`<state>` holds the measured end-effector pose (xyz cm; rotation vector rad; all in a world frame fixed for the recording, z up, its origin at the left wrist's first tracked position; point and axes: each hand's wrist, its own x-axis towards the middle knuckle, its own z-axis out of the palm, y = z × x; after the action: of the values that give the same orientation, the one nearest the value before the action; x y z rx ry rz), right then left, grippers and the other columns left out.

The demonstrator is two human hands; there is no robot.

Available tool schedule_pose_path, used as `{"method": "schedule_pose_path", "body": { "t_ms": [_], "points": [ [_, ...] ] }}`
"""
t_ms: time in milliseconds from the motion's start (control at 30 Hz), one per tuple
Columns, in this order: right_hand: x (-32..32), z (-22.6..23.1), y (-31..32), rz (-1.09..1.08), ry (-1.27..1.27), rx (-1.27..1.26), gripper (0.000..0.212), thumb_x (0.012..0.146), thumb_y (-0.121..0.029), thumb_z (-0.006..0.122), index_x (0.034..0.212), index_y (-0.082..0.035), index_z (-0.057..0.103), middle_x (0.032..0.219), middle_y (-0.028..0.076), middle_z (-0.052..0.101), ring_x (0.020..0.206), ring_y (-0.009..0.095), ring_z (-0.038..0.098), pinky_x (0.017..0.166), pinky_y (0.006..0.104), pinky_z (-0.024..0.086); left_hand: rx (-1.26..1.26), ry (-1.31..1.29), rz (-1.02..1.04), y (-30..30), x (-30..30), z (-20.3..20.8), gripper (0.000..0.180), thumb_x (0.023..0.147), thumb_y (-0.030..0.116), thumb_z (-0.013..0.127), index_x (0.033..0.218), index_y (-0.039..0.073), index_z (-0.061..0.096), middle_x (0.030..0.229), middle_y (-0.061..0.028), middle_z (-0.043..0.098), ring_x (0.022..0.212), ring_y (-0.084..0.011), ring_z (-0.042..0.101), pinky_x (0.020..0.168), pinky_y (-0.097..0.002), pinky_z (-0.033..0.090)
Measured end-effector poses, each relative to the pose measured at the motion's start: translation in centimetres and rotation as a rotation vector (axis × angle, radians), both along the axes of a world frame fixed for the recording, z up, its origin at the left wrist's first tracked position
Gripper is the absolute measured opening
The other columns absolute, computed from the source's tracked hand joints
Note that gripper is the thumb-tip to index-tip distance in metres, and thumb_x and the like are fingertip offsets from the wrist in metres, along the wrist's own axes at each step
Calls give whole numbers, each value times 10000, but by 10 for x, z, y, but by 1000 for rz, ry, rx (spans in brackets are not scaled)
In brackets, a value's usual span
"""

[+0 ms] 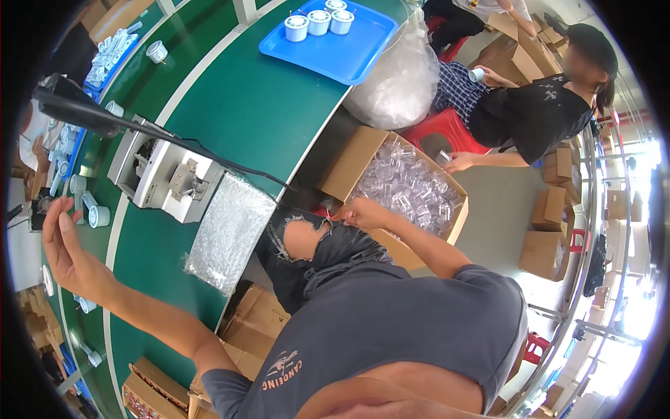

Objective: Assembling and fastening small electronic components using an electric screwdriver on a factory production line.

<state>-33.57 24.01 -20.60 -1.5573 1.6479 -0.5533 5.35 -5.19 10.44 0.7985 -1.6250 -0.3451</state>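
Note:
My left hand (73,258) is stretched out over the green conveyor belt (129,279). Its fingers are extended, with nothing visible in them. Just beyond the fingers lies a white part with a round cup-shaped head (98,215). My right hand (361,212) is by my knee, near the torn black trousers (335,248), with its fingers curled together. Whatever it may pinch is too small to make out. Between my arms, a white-and-grey bench machine (167,174) stands on the green table (241,105), beside a sheet of bubble wrap (232,234).
A blue tray (279,49) carries several white round parts. An open carton (342,164) of clear plastic pieces stands right of my knee, near a large plastic bag (391,84). A seated co-worker (530,115) holds small parts. A black lamp arm (209,155) crosses above the machine.

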Motion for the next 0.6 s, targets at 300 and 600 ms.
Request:
{"method": "schedule_pose_path", "body": {
  "t_ms": [300, 600],
  "points": [
    [-178, 185, -261, -228, 568, -787, 457, 882, -382, 771, 1225, -84, 719, 1258, 160, 680, 1116, 278, 671, 943, 411, 555, 174, -219, -44, 39, -7, -27, 187, 1023, 27, 556, 1150, -57, 664, 1154, -141, 657, 1048, -207, 627, 878, -330, 518],
    [-302, 161, -424, 175, 735, -34, 1042, 740, -637, 820, 1558, -119, 433, 1572, 289, 414, 1484, 426, 362, 1199, 486, 353, 515, 27, 141, 124, -2, -124, 153, 1007, 74, 592, 1099, -23, 667, 1087, -121, 652, 981, -189, 618, 828, -324, 516]
  ]
}}
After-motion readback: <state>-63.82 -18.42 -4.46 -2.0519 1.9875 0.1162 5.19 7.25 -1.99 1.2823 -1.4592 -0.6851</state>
